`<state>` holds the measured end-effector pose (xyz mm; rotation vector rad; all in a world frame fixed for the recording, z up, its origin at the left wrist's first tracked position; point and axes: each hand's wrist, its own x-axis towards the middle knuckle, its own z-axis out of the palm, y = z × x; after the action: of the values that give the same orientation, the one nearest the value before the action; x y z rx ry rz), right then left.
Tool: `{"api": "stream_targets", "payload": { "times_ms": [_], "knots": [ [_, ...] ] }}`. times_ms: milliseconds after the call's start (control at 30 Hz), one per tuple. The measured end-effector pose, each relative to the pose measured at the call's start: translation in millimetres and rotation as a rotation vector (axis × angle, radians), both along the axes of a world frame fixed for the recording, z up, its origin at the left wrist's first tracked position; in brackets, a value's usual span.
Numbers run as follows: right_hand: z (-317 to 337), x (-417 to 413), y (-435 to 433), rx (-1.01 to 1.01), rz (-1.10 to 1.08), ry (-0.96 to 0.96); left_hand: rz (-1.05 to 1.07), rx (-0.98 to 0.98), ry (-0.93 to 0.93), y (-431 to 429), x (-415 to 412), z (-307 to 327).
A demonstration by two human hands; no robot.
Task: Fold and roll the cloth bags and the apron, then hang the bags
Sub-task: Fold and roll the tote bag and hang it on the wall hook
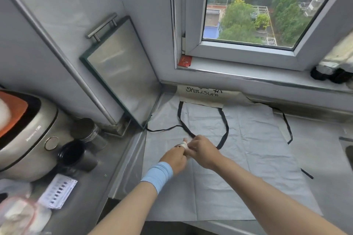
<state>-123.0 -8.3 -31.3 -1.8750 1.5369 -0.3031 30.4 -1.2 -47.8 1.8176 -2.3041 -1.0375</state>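
Hands first: our left hand and right hand are bunched together over the middle of the apron, fingers curled in close, fiddling with a small white wrap on a left finger. They meet right by the black neck strap, but honestly we can't tell if either hand actually has hold of it.

Progress-wise, we'd say barely started. That pale apron is spread flat and open on the counter, creased but with no fold or roll in it, ties trailing off to the left and right. One cloth bag, cream with "WASHING" lettering, lies flat at the back under the window sill, its near edge overlapping the apron top. It isn't rolled or hung either. No hook in sight.

Room's tight on the left: a steel tray leans in the corner, cups and a rice cooker crowd that side. A sink edge sits right. The apron's near hem reaches the counter's front edge, so folding inward toward the middle looks safest.
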Motion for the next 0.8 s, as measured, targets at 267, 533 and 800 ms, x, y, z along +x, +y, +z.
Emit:
{"api": "stream_targets", "payload": {
  "times_ms": [267, 533, 800],
  "knots": [
    [-36, -7, 22, -0.361, 0.039, 0.126, 0.188, -0.072, 0.285, 17, 1, -36],
    [-41, -10, 34, -0.414, 0.004, 0.031, 0.199, -0.127, 0.266, 22, 5, -43],
    [-39, 5, 38, -0.127, -0.253, 0.035, 0.122, -0.323, 0.16, 27, 5, -43]
  ]
}}
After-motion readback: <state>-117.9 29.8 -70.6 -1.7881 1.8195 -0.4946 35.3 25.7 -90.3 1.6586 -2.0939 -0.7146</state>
